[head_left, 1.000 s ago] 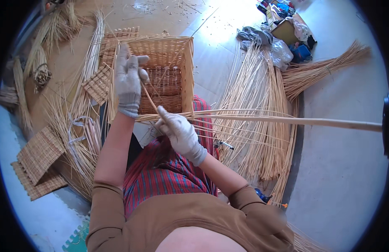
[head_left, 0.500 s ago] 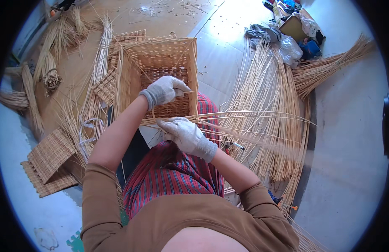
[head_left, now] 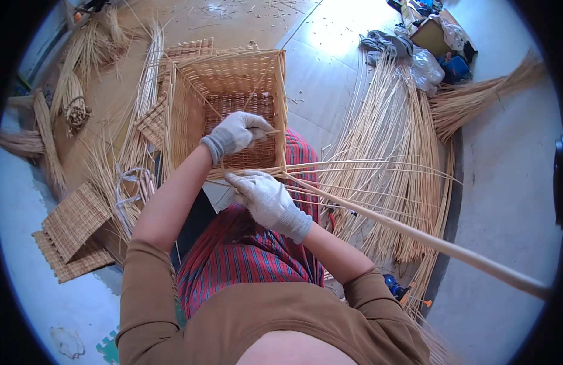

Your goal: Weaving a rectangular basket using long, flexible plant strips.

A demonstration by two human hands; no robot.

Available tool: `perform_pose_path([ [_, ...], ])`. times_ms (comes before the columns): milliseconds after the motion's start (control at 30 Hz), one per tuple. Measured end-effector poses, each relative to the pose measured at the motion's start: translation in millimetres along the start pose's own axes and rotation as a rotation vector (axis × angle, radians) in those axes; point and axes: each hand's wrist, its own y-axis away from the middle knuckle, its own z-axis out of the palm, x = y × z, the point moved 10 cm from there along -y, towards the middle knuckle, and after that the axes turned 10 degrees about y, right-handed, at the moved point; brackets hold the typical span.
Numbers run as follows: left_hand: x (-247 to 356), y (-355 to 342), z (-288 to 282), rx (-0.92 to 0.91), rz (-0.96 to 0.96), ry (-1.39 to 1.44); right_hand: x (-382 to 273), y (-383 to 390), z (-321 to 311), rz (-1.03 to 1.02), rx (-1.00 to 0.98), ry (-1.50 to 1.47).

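Note:
A square wicker basket rests over my lap, on red striped cloth, with long loose strands sticking out rightward from its near rim. My left hand, in a pale glove, is closed on a thin reed over the basket's opening. My right hand, gloved too, pinches a reed at the outside of the near rim, below my left hand; its fingertips are partly hidden. A long pale rod runs from beside that rim corner toward the lower right.
Reed bundles lie left and right; another is fanned at upper right. Woven panels lie at lower left. Bags, cloths and boxes are piled at the back right. A blue tool lies by my right elbow.
My left hand has come down and right from the basket's far left side into its opening. My right hand has shifted slightly down. The long rod has swung from horizontal to slanting downward.

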Motion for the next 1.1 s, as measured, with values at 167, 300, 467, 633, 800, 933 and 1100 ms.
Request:
perform_pose_path([
  [167, -6.4, -8.7, 10.1, -0.054, 0.038, 0.076, -0.8, -2.6, -1.7, 0.014, -0.033, -0.023],
  [300, 12.8, -17.8, 24.6, 0.003, -0.002, -0.055, -6.8, 0.5, -14.0, 0.034, 0.013, 0.005],
  [467, 42.5, -10.6, -2.7, 0.094, 0.143, -0.294, 3.5, 44.7, -41.8, 0.202, -0.262, 0.048],
  [633, 37.5, 85.9, -11.6, -0.055, -0.054, -0.227, 107.7, 24.9, -147.1, 0.290, 0.431, 0.480],
  [800, 19.4, 110.1, 9.5, -0.195, 0.176, -0.282, 131.2, -59.4, -93.6, 0.086, -0.013, 0.675],
  [933, 8.1, 92.9, 19.3, -0.153, 0.093, 0.112, 154.1, -52.6, -113.8, -0.042, 0.142, 0.720],
  [1100, 12.4, 60.4, 48.0, -0.254, -0.003, 0.088, 195.6, -40.7, -124.6, 0.085, 0.095, 0.682],
])
